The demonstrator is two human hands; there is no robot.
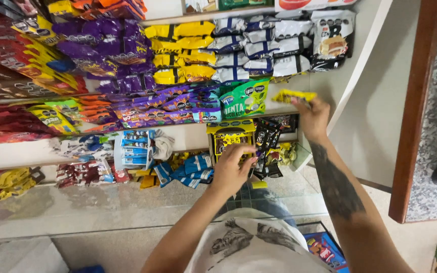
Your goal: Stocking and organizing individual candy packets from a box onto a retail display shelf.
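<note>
At the far left the shelves [36, 146] are crammed with red and yellow snack packets [11, 182], then purple wrappers [102, 50] stacked tight, with no gap between the rows. Below them a bare glass table [102, 202] runs across, open along its near edge.

Toward the middle, blue packets [190, 169] lie on the low shelf. Just right of them the left hand [231, 169] reaches into a yellow display box [231, 134], its fingers curled around a small dark-and-yellow packet [238, 150] at the box's mouth. Above the box stands a green bag [244, 98], and higher up yellow packs [180, 50] sit beside white and dark blue packs [259, 48].

Further right, the right hand [312, 119] is raised at the shelf's end, fingers pinched on a slim yellow wrapper [292, 96] held level. Dark packets [269, 146] fill the corner beneath it. Past the hand a pale wall [375, 101] and a brown wooden post [413, 101] leave free room.
</note>
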